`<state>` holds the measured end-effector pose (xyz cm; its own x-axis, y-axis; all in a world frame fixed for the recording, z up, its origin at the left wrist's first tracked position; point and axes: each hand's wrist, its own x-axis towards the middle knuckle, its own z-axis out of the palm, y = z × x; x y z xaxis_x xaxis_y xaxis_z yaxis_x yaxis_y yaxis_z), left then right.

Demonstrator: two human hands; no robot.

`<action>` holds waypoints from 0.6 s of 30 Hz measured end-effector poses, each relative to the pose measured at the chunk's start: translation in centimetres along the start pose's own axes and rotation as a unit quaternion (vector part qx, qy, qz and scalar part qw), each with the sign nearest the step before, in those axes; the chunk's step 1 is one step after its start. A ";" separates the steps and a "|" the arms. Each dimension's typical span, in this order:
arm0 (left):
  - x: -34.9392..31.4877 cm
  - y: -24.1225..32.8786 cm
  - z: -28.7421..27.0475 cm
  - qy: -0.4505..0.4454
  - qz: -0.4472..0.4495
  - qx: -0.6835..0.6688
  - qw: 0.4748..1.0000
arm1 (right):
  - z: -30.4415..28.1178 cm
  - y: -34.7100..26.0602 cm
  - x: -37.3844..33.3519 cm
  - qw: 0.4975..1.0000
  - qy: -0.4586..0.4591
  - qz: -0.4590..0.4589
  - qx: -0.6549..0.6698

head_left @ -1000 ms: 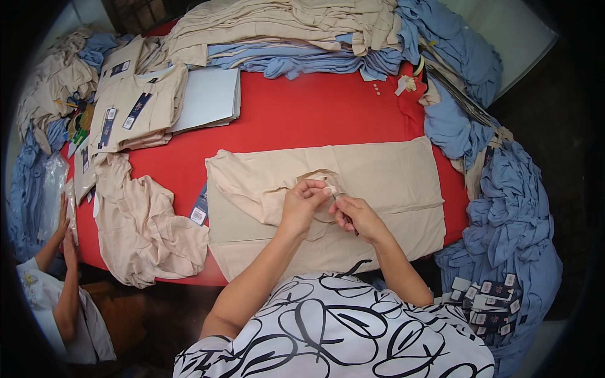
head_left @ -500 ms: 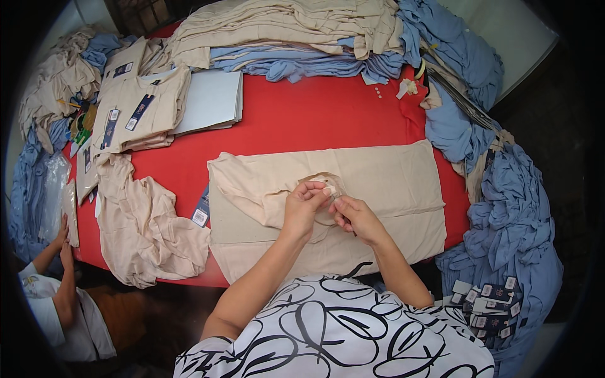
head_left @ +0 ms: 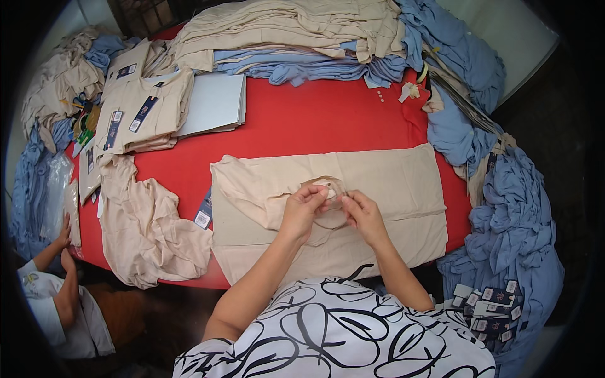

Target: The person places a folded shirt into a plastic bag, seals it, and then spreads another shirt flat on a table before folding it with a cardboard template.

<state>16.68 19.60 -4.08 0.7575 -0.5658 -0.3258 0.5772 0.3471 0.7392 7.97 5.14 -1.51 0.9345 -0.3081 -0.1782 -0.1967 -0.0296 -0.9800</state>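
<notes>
A beige garment (head_left: 391,183) lies spread on the table in front of me, its neck opening around my fingertips. My left hand (head_left: 304,210) is closed in a pinch on a small whitish piece (head_left: 330,191) over that opening. Just to the right, my right hand (head_left: 365,217) pinches with thumb and forefinger. Whatever is between those fingertips is too small to make out. A crumpled beige garment (head_left: 154,220) lies left of the spread one, and a dark blue hang tag (head_left: 204,211) pokes out between them.
Folded beige garments with tags (head_left: 142,107) sit beside grey-white boards (head_left: 214,104) on the red tabletop (head_left: 283,120). Beige and blue garments (head_left: 290,28) pile along the far edge. Blue garments (head_left: 513,214) and loose tags (head_left: 495,309) are at right. Another person's hands (head_left: 65,242) touch plastic packaging.
My right hand has shifted slightly right, widening the gap between its fingertips and my left hand's. The left hand keeps its pinch in nearly the same spot.
</notes>
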 end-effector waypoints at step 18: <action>0.6 1.8 0.4 0.016 0.111 0.152 0.982 | 0.3 -3.6 -0.2 1.000 -0.028 0.011 0.002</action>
<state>18.05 19.56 -2.69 0.8662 -0.4762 -0.1514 0.2826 0.2171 0.9343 8.61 5.62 2.02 0.9451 -0.2550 -0.2044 -0.2163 -0.0193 -0.9761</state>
